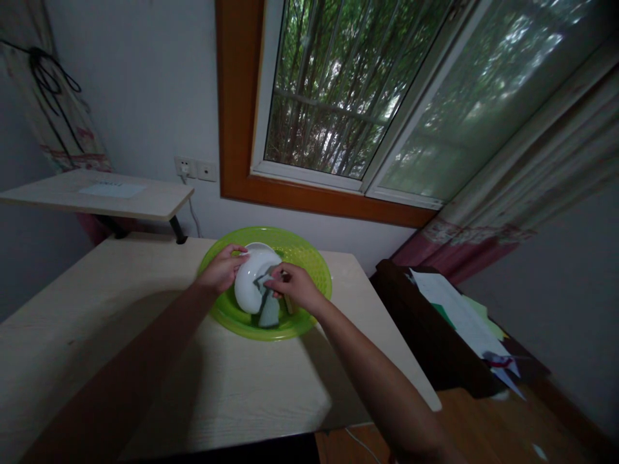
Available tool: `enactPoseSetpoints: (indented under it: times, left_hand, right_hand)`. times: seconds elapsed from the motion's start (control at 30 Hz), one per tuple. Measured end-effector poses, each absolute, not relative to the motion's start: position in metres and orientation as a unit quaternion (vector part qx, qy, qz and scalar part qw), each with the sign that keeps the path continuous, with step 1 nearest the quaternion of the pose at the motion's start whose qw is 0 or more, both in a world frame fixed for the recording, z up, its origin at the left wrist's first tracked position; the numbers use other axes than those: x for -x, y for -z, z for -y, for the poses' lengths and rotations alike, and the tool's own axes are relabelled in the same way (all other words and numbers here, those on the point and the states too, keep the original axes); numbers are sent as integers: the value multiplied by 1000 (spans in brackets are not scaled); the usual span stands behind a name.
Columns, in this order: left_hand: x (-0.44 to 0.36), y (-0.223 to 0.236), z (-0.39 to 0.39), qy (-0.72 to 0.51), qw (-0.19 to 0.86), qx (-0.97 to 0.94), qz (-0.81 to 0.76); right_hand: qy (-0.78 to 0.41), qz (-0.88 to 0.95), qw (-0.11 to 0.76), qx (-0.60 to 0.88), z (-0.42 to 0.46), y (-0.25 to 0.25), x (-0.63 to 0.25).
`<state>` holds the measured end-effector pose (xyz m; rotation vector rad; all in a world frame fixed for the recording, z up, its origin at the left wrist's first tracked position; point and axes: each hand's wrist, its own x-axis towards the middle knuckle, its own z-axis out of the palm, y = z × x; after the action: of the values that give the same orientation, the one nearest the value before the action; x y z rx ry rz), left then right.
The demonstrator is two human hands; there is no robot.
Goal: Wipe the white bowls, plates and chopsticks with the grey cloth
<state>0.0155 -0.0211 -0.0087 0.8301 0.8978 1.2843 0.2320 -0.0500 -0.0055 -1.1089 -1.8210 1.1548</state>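
Observation:
A shiny white bowl (249,287) is tilted over a round green plastic basin (316,274). My left hand (223,267) is closed on the bowl's left rim, thumb and fingers pinching the edge. My right hand (294,287) is closed on a grey-green cloth (269,310), part of which lies against the bowl's right side while the rest hangs down into the basin. Something small and tan shows below the right hand, too hidden to name.
The basin stands on a pale wooden table (256,386). A raised shelf (97,193) with a sheet of paper (112,189) is at the left. Papers (459,316) lie on a dark cabinet (420,328) to the right. A window (338,90) is behind.

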Motion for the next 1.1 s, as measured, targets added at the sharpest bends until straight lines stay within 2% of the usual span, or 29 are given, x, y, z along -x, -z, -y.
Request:
enactPoseSetpoints:
  times: [0.1, 0.17, 0.43, 0.63, 0.87, 1.1]
  left_hand:
    - [-18, 9, 23, -550, 638, -377, -385]
    - [-18, 9, 24, -549, 641, -380, -378]
    - [-22, 5, 27, -539, 652, -414, -337]
    - [-21, 6, 27, -520, 654, -428, -344]
    - [-20, 7, 27, -501, 644, -449, -364]
    - [-21, 10, 26, -492, 654, -457, -348]
  right_hand:
    - [-316, 724, 450, 417, 51, -6, -225]
    - [-244, 756, 465, 390, 50, -10, -220]
    - [-77, 879, 369, 292, 43, -9, -208]
    - [-62, 828, 389, 398, 20, -8, -222]
    - [-160, 734, 401, 524, 0, 9, -250]
    - [-96, 807, 413, 411, 18, -1, -237]
